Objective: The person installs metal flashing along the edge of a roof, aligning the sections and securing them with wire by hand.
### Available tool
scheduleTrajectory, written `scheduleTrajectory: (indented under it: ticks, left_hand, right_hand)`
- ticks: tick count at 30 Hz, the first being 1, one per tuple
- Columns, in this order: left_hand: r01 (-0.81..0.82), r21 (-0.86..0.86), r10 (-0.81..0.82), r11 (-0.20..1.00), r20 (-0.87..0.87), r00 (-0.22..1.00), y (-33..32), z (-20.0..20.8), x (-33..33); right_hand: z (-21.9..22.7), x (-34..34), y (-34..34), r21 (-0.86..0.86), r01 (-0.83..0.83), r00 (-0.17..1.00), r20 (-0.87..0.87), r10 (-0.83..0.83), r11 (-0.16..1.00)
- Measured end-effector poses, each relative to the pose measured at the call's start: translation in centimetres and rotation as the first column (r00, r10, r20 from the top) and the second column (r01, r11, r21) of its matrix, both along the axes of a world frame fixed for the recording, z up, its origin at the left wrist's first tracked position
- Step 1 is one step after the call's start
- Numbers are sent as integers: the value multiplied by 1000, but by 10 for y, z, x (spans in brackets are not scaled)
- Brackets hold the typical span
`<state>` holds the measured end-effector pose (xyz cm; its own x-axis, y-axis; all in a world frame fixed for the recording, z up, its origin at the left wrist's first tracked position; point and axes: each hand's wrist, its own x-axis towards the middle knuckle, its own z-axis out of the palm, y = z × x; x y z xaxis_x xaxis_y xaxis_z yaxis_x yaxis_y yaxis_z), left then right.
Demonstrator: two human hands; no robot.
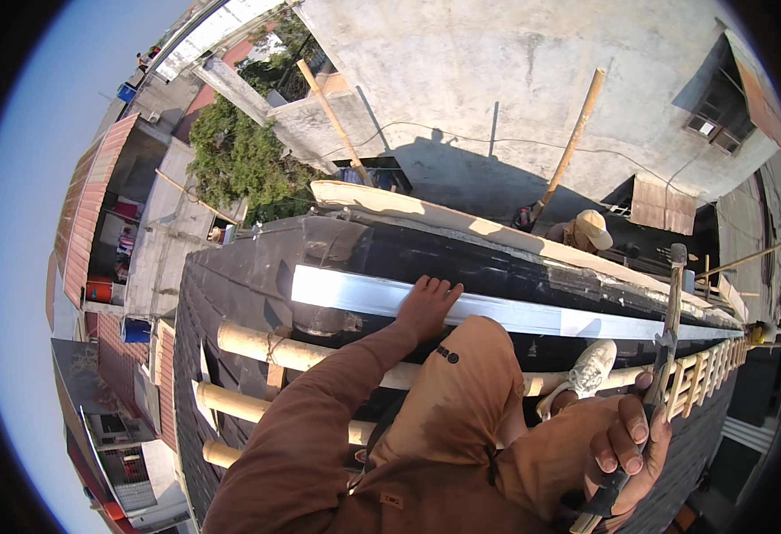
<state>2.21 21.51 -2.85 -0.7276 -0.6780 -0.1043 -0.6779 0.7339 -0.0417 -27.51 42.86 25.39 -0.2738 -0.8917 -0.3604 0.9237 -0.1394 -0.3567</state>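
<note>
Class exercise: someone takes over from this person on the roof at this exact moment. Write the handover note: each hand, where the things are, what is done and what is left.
Left hand: flat, fingers spread, pressing on the long shiny metal strip that lies along the black roof ridge.
Right hand: closed around the handle of a hammer, head raised.
Person sits on a bamboo ladder laid on the dark shingles; another person in a cap is beyond the ridge.
Done: strip laid in place on the ridge.
Left: whether it is fastened cannot be seen; check fixing along its length.

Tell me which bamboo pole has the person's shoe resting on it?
The top pole of the ladder, just below the metal strip; the white shoe sits on it.
</note>
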Motion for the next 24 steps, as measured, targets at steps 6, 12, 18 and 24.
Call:
scheduleTrajectory:
  ticks: [6, 12, 18, 24]
  left_hand:
    - [-4, 53, 3, 999, 22, 1000, 1, 2, 1]
    - [25, 48, -25, 999, -11, 1000, 2, 8, -11]
    - [40, -13, -40, 999, -2, 999, 3, 5, -14]
    - [21, 12, -22, 1000, 33, 999, 7, 11, -15]
  right_hand:
    - [-2, 1, 1, -46, -14, 999, 42, 15, 999]
    - [4, -5, -6, 35, -156, 988, -4, 157, 987]
    - [1, -1, -11, -66, -185, 983, 6, 186, 980]
    - [3, -1, -13, -46, -173, 984, -52, 171, 984]
